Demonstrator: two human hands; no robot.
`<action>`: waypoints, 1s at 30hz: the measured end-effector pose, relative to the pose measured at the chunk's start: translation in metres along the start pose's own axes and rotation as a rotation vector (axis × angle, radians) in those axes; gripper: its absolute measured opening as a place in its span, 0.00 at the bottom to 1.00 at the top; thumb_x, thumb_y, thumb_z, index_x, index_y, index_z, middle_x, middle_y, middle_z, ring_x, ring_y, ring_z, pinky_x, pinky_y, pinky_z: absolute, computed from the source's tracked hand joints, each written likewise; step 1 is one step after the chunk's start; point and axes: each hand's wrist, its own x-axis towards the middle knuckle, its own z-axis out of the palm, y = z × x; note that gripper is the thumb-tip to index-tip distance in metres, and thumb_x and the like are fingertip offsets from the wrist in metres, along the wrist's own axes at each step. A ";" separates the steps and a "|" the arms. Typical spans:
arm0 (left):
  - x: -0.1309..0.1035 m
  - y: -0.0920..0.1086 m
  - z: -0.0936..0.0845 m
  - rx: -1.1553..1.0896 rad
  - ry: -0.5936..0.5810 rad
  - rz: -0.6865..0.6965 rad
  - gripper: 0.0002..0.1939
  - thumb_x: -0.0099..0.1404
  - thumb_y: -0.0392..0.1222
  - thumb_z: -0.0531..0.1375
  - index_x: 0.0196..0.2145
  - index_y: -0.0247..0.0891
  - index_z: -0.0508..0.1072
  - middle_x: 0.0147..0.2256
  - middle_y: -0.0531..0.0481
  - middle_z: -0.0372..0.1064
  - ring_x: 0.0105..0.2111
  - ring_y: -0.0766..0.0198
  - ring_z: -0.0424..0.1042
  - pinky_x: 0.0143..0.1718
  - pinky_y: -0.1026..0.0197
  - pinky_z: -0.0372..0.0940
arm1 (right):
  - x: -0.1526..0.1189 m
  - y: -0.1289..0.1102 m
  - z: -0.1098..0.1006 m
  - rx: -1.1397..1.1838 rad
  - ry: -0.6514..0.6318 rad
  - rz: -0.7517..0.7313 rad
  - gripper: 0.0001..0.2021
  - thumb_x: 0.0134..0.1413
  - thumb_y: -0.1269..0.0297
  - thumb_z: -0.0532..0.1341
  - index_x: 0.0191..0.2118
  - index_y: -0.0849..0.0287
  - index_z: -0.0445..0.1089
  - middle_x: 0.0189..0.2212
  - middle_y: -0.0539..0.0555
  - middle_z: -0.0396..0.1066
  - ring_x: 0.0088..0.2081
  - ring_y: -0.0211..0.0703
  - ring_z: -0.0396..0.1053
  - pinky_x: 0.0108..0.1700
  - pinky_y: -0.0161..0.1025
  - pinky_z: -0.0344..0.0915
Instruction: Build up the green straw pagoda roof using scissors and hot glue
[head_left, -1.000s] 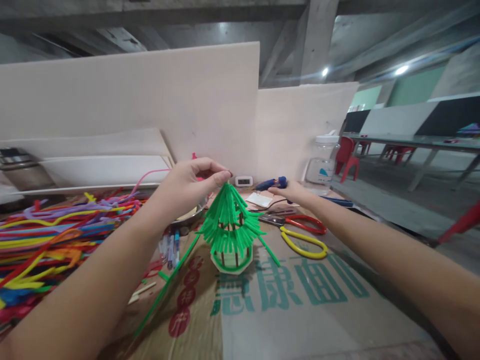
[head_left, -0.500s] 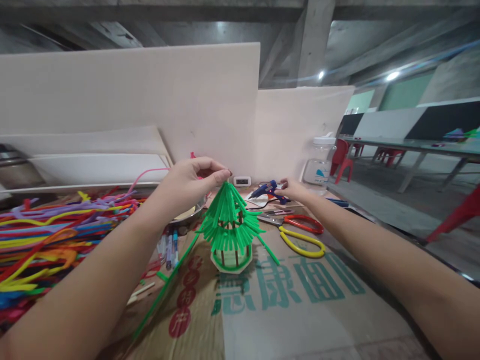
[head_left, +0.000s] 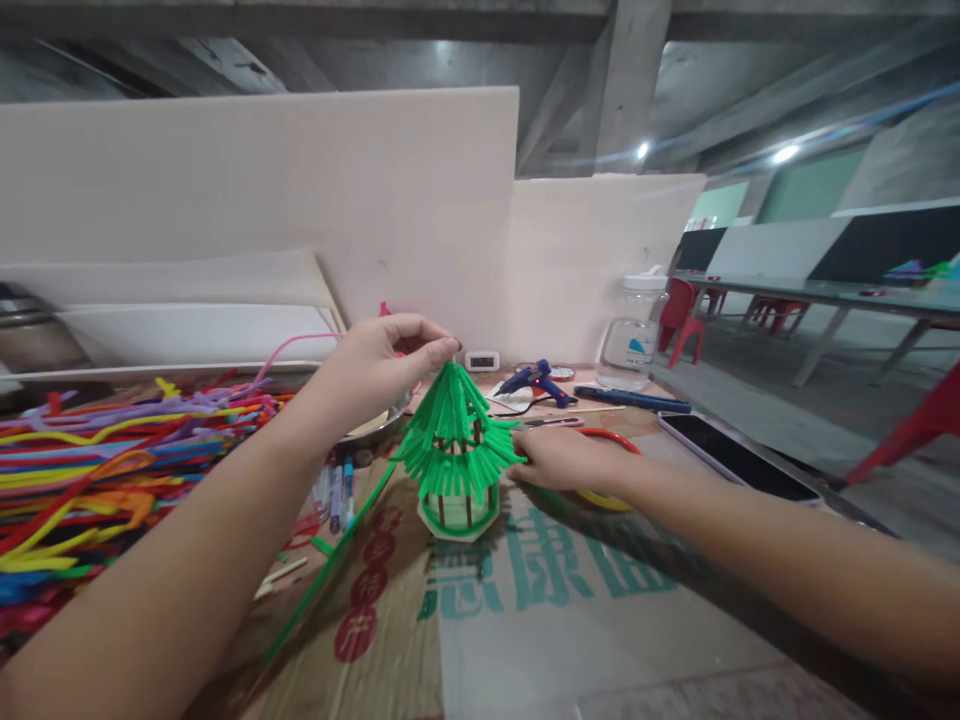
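A small model pavilion stands on the cardboard, with a two-tier roof of green pipe cleaners, brown posts and a pale many-sided base. My left hand pinches the tip of its roof between thumb and fingers. At the roof's right edge is my right hand, fingers curled in close to the green strips; what they hold, if anything, is hidden. Partly covered by this hand are scissors with red and yellow handles. Long green pipe cleaners run along the left of the pavilion.
Many coloured pipe cleaners lie heaped at left, with pens beside them. Behind the pavilion are a blue glue gun, a small digital clock and a clear jug. A phone lies at right.
My right hand has moved from beside the glue gun toward me and left, to the pavilion roof's right edge, now covering part of the scissors. My left hand keeps its pinch on the tip.
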 end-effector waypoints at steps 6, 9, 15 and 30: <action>0.000 0.002 0.001 0.017 0.008 0.019 0.17 0.65 0.54 0.59 0.35 0.38 0.79 0.31 0.51 0.75 0.32 0.63 0.71 0.35 0.63 0.64 | 0.007 0.012 -0.015 0.316 0.114 0.023 0.13 0.64 0.57 0.48 0.34 0.58 0.63 0.29 0.52 0.73 0.20 0.33 0.58 0.22 0.33 0.52; 0.000 0.001 0.002 0.055 0.018 0.017 0.17 0.65 0.54 0.59 0.35 0.38 0.79 0.30 0.51 0.75 0.31 0.64 0.71 0.35 0.63 0.65 | -0.006 0.003 -0.031 0.647 0.157 -0.038 0.11 0.62 0.53 0.54 0.38 0.56 0.60 0.24 0.46 0.70 0.16 0.30 0.51 0.19 0.32 0.47; -0.005 0.007 -0.001 0.107 0.171 0.128 0.19 0.67 0.54 0.59 0.49 0.40 0.76 0.39 0.48 0.75 0.36 0.62 0.73 0.41 0.60 0.66 | -0.028 -0.026 -0.056 0.968 0.203 -0.197 0.21 0.53 0.60 0.65 0.52 0.57 0.61 0.23 0.44 0.69 0.19 0.31 0.57 0.21 0.31 0.50; -0.020 0.039 -0.012 0.043 0.221 0.228 0.12 0.68 0.46 0.59 0.29 0.37 0.73 0.30 0.52 0.71 0.33 0.64 0.70 0.37 0.61 0.62 | -0.039 -0.049 -0.075 0.552 -0.389 -0.338 0.17 0.54 0.66 0.64 0.51 0.56 0.73 0.21 0.46 0.72 0.22 0.34 0.66 0.23 0.31 0.56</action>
